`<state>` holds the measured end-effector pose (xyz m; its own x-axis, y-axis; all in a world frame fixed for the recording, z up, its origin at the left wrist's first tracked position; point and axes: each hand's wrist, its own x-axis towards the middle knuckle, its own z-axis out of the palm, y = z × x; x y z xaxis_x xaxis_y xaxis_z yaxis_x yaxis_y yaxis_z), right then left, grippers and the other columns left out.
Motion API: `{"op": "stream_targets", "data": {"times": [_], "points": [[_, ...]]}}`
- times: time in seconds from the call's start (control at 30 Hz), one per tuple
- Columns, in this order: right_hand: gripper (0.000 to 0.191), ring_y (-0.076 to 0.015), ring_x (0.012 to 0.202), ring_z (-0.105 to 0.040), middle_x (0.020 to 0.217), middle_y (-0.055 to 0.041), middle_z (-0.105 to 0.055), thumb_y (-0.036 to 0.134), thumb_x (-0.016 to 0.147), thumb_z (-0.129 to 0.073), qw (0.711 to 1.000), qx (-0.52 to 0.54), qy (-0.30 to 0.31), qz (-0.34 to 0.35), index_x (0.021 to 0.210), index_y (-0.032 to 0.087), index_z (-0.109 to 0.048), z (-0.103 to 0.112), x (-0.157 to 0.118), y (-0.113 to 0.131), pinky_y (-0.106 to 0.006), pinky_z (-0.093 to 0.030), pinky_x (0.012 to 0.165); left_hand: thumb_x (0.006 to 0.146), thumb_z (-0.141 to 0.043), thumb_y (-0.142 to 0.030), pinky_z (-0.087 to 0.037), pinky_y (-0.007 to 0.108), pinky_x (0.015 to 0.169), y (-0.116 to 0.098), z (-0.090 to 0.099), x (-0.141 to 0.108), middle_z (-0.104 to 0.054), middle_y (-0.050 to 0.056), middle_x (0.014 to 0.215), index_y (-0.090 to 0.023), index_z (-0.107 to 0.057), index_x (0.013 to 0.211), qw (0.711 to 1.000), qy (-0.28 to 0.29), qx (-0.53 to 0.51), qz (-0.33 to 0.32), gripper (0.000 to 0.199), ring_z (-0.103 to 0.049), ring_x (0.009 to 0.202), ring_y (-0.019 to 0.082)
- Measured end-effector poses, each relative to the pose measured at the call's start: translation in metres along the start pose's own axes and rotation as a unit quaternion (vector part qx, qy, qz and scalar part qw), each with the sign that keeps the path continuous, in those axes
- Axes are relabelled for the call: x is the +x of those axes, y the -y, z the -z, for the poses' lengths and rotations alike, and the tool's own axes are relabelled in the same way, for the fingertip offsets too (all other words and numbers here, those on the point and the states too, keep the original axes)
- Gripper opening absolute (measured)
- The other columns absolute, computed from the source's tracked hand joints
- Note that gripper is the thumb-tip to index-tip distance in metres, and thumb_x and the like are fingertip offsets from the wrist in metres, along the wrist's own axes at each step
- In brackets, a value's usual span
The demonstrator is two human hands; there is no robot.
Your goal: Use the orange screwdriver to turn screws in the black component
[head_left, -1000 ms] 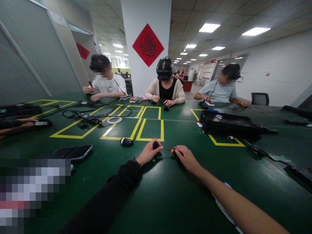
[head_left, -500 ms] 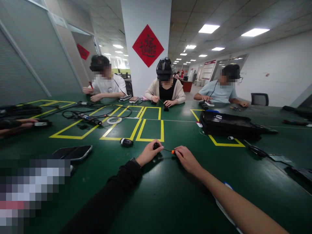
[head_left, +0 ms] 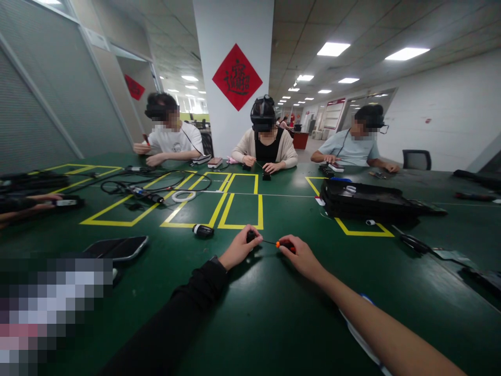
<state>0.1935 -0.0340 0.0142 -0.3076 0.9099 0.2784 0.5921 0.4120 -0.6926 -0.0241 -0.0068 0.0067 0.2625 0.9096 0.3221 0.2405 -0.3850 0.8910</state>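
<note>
My left hand [head_left: 238, 249] is closed around a small black part [head_left: 250, 237], pinched between thumb and fingers above the green table [head_left: 250, 324]. In my right hand [head_left: 304, 257] is a screwdriver [head_left: 278, 244] with an orange and black handle. Its thin dark shaft points left, and the tip meets or comes very near the black part; the contact is hidden by my left fingers. A short black cylinder with a white band [head_left: 203, 231] lies on the table beyond my left wrist.
A phone [head_left: 116, 247] lies left, beside a blurred-out area. Black cables [head_left: 151, 194], a white ring [head_left: 183, 196] and yellow tape outlines lie farther back. A black case [head_left: 364, 201] stands right. Several people sit around the table; one person's hands [head_left: 43, 201] show at far left.
My right fingers have shifted on the screwdriver, so more of its black handle shows. The left hand stays in place on the black part. The view has tilted slightly.
</note>
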Motion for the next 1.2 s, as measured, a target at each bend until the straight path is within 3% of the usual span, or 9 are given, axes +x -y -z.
{"op": "stream_targets", "data": {"times": [0.17, 0.37, 0.53, 0.73, 0.9, 1.2], "points": [[0.029, -0.0173, 0.09, -0.051, 0.092, -0.0069, -0.059, 0.025, 0.09, -0.034, 0.999, -0.026, -0.004, 0.029, 0.089, 0.017, -0.063, 0.0009, 0.0024, -0.0001, -0.033, -0.038, 0.085, 0.081, -0.048, -0.04, -0.04, 0.024, 0.064, 0.0015, -0.0019, 0.0, -0.054, -0.001, 0.073, -0.018, -0.05, 0.088, 1.0, 0.005, 0.007, 0.012, 0.024, -0.05, 0.066, 0.011], [0.014, -0.0168, 0.086, -0.052, 0.091, -0.0041, -0.059, 0.023, 0.081, -0.05, 0.999, -0.024, -0.017, 0.025, 0.091, 0.019, -0.059, -0.001, 0.0014, -0.0033, -0.031, -0.041, 0.079, 0.085, -0.04, -0.043, -0.039, 0.023, 0.063, 0.0043, -0.0026, 0.0003, -0.054, -0.001, 0.071, -0.018, -0.049, 0.09, 0.999, 0.012, -0.013, 0.027, 0.027, -0.05, 0.065, 0.011], [0.019, -0.0174, 0.089, -0.052, 0.096, -0.0056, -0.058, 0.024, 0.081, -0.05, 1.0, -0.007, -0.013, 0.011, 0.097, 0.019, -0.059, -0.0002, 0.0021, -0.0026, -0.033, -0.041, 0.082, 0.079, -0.051, -0.038, -0.039, 0.025, 0.072, 0.0032, -0.0002, 0.0001, -0.056, 0.001, 0.082, -0.018, -0.052, 0.089, 0.999, 0.001, 0.043, 0.006, 0.023, -0.051, 0.076, 0.013], [0.021, -0.0181, 0.092, -0.052, 0.094, -0.0069, -0.059, 0.025, 0.086, -0.043, 0.999, -0.014, -0.008, 0.04, 0.085, 0.018, -0.063, 0.0003, 0.0047, -0.0065, -0.034, -0.039, 0.086, 0.078, -0.053, -0.035, -0.039, 0.027, 0.08, 0.0036, -0.0002, 0.0005, -0.055, 0.002, 0.092, -0.018, -0.052, 0.093, 0.998, -0.006, 0.056, -0.01, 0.022, -0.052, 0.085, 0.015], [0.019, -0.0173, 0.088, -0.053, 0.095, -0.0041, -0.058, 0.026, 0.078, -0.055, 1.0, -0.002, -0.014, 0.016, 0.095, 0.019, -0.058, 0.0004, 0.0027, -0.0088, -0.032, -0.042, 0.08, 0.076, -0.056, -0.032, -0.04, 0.027, 0.079, 0.006, -0.0006, 0.0003, -0.056, 0.002, 0.092, -0.018, -0.05, 0.095, 0.999, 0.005, 0.049, -0.008, 0.024, -0.052, 0.085, 0.015], [0.023, -0.0173, 0.089, -0.052, 0.092, -0.0055, -0.059, 0.024, 0.087, -0.04, 0.999, -0.024, -0.002, 0.044, 0.091, 0.019, -0.062, 0.0006, 0.0043, -0.007, -0.033, -0.039, 0.084, 0.076, -0.057, -0.033, -0.04, 0.028, 0.079, 0.0079, -0.0001, 0.0015, -0.055, 0.001, 0.089, -0.018, -0.051, 0.093, 0.999, 0.0, 0.048, -0.015, 0.024, -0.052, 0.084, 0.015]]}}
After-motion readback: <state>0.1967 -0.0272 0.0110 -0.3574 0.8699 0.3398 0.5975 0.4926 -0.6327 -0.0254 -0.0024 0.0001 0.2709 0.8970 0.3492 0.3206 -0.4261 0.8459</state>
